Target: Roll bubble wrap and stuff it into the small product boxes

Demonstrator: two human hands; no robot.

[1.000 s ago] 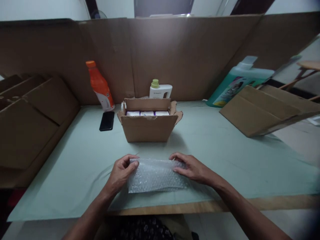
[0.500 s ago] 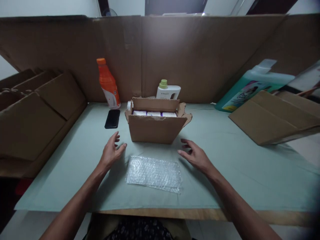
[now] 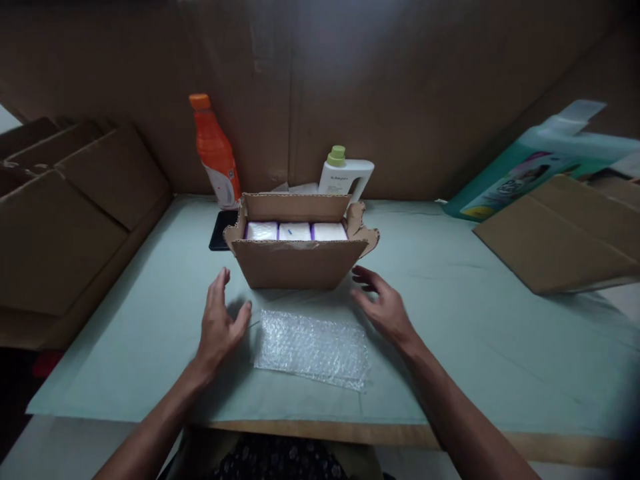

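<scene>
A small open cardboard box (image 3: 295, 263) stands mid-table with three white packets (image 3: 295, 231) lined up inside. In front of it a folded sheet of bubble wrap (image 3: 313, 348) lies flat on the pale green table cover (image 3: 450, 333). My left hand (image 3: 219, 327) hovers just left of the wrap, fingers spread and holding nothing. My right hand (image 3: 383, 307) hovers near the box's front right corner, also empty with fingers apart. Neither hand touches the box or the wrap.
An orange bottle (image 3: 214, 152) and a white bottle with a green cap (image 3: 345, 175) stand behind the box; a black phone (image 3: 220, 230) lies at its left. Flat cardboard (image 3: 65, 213) is stacked left. A teal jug (image 3: 530, 167) and folded cardboard (image 3: 565, 233) lie right. Cardboard wall (image 3: 400, 87) at back.
Both hands let go of the bubble wrap, which now lies flat, and moved forward to either side of the box. The view has shifted closer to the box.
</scene>
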